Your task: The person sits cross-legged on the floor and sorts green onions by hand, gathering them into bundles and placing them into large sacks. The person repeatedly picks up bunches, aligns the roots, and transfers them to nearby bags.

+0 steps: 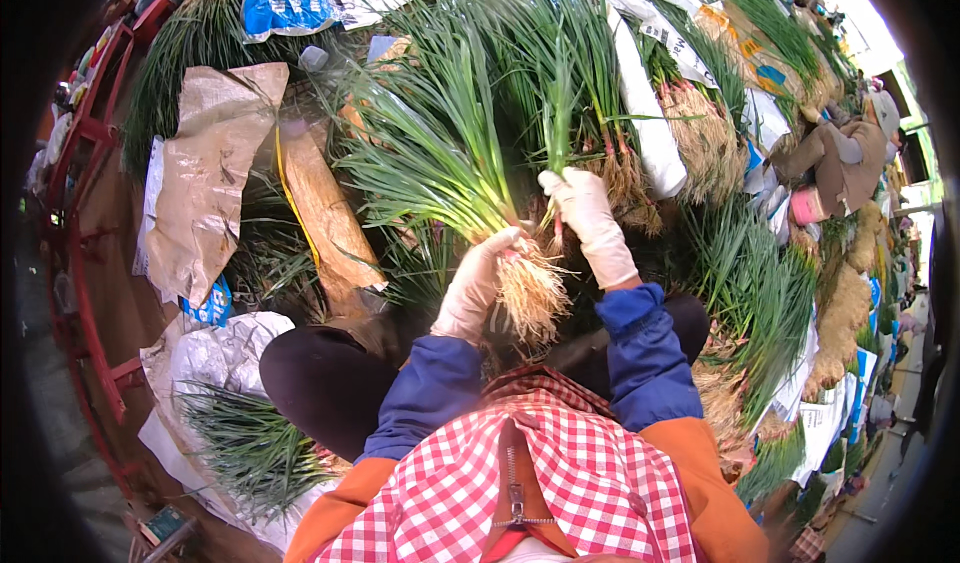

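Note:
My left hand (471, 285), in a pale glove, is closed around a bunch of leafy green allium plants (457, 180) just above their roots. The bunch's pale stringy roots (531, 285) hang below my fist, and its long leaves fan up and to the left. Also gloved, my right hand (589, 214) pinches a few green stalks (557, 127) to the right of the bunch. Their leaves point away from me, and a small reddish root end shows under my fingers. Behind my right hand lie more plants with brownish roots (621, 176).
A red metal frame (94, 263) runs along the left. Brown woven sacking (214, 173) and a rolled brown sheet (322, 210) lie near it. Plant heaps (757, 285) line the right side. A smaller pile (255, 443) sits by my left knee. Another person (847, 154) sits at right.

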Demonstrator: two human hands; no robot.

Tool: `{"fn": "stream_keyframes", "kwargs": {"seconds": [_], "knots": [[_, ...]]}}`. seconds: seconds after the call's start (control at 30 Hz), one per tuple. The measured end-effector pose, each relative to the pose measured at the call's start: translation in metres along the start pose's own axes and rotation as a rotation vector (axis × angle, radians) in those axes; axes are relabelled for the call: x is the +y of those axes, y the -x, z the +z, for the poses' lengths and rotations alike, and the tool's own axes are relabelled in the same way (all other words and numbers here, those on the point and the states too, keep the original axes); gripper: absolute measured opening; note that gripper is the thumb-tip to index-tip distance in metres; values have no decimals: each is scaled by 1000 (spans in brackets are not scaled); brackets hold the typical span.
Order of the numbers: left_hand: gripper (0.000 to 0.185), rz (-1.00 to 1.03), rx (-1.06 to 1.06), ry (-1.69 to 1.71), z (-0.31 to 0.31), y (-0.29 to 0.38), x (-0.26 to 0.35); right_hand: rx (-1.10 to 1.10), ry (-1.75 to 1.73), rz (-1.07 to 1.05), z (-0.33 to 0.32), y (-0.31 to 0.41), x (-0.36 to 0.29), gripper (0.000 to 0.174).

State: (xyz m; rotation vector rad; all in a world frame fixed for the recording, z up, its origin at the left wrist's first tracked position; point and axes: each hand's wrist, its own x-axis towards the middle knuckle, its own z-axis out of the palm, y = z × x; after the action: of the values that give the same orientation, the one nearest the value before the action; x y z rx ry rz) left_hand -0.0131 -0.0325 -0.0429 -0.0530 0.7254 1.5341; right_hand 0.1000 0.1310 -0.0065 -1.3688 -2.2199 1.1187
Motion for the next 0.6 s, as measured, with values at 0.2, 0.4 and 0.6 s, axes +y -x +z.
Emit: {"fn": "stream_keyframes", "kwargs": {"seconds": [0.2,0.4,0.6], "knots": [[18,0,17,-13,10,3,-9,-4,233,-209,20,21,16,47],[19,-104,58,159,-7,-3,-23,-132,547,-240,39,23,6,45],[26,-179,-96,301,33,26,6,-107,562,137,-3,-19,109,30]]}}
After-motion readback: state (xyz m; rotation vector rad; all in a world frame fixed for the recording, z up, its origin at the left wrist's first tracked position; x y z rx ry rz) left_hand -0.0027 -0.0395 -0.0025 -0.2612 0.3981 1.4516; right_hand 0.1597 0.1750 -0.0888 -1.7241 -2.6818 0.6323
